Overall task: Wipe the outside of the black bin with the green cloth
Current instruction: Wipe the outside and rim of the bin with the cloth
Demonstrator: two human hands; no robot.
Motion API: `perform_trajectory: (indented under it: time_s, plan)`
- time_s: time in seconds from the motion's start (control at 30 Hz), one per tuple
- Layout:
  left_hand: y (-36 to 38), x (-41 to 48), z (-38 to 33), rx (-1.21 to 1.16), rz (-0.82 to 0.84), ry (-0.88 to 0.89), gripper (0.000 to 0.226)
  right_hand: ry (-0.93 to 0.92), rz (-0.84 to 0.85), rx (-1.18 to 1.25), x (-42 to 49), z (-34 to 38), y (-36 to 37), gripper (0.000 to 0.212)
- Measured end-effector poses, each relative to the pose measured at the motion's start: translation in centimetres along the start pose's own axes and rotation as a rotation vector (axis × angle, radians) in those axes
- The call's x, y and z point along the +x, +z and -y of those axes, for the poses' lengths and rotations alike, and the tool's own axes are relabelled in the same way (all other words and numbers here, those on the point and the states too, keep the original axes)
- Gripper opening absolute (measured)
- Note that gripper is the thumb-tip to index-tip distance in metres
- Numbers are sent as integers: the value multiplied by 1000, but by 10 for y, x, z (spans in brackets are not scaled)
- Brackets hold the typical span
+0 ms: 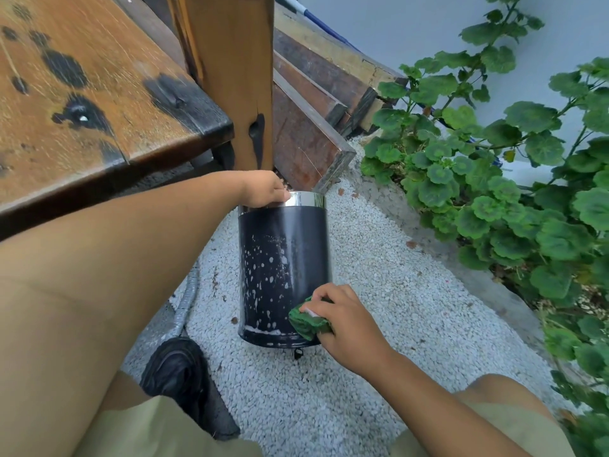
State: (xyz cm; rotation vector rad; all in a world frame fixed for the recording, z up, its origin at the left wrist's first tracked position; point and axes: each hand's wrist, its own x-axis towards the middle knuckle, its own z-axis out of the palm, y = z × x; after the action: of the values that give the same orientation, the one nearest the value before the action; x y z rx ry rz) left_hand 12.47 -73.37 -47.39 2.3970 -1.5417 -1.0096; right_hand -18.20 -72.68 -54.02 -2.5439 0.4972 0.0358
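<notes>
Black bin, dead centre: stands upright on pale gravel, just at 5 o'clock of a wooden post. Round, glossy, dark-walled, topped by a shiny chrome band. Speckled with white suds and droplets over the near face, with a foamy line along the bottom edge at 7 o'clock. Shows a small black foot under the base.

Left hand, at 11 o'clock of the bin: grips the rim, thumb on the chrome band, fingers curled over the top edge.

Right hand, at 5 o'clock of the bin: pinches a bunched green cloth between thumb and fingers, pressing it against the lower wall near the base.

Around: worn wooden table at 10 o'clock, stacked planks at 12, leafy plant at 3, black shoe and grey hose at 7 to 8.
</notes>
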Motion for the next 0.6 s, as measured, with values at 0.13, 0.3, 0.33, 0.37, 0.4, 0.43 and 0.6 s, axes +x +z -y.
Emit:
perform_trajectory:
  time_s: [0.13,0.3,0.33,0.37,0.4,0.43,0.6]
  plan:
    - [6,4,5,-50,-45,15,40,-34,89,-53,9,-2,-22,46]
    - [14,9,-12,-58,-26,63,43,18,-106,65,26,-8,-62,54]
    - [15,11,-17,-58,-18,68,44,9,-140,65,30,-9,-67,56]
    - [15,12,-21,-58,-13,69,44,1,-171,62,36,-10,-72,57]
    - [15,14,-24,-54,-8,74,45,-5,-203,55,42,-11,-75,58]
    - [15,15,-27,-50,3,78,46,-11,-236,39,49,-12,-77,58]
    - [19,19,-26,-86,48,83,40,-119,-290,-83,76,-7,-64,54]
